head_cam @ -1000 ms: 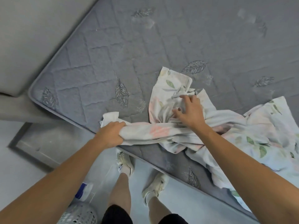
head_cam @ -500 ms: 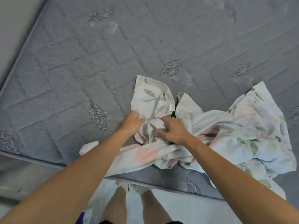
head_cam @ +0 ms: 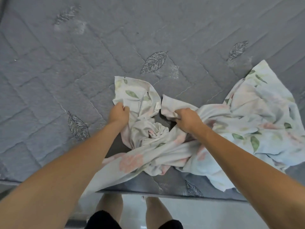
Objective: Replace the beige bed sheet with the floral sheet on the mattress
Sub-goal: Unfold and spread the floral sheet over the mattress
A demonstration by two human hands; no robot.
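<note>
Head view: floral sheet (head_cam: 247,123) lying bunched on bare grey mattress (head_cam: 66,63). Left hand (head_cam: 118,112) and right hand (head_cam: 187,118) each gripping a fold, twisted cloth lying between grips. Beige sheet not showing; spreading and tucking apparently remaining.

left hand (head_cam: 118,111): fist, gripping | right hand (head_cam: 188,119): fist, gripping | arms extended

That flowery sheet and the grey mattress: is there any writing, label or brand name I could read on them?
No text can be read.
Floral sheet: a small white tag is sewn at its edge between the hands; any print on it is too small to read.
Mattress: only stitched leaf motifs, no words.
</note>
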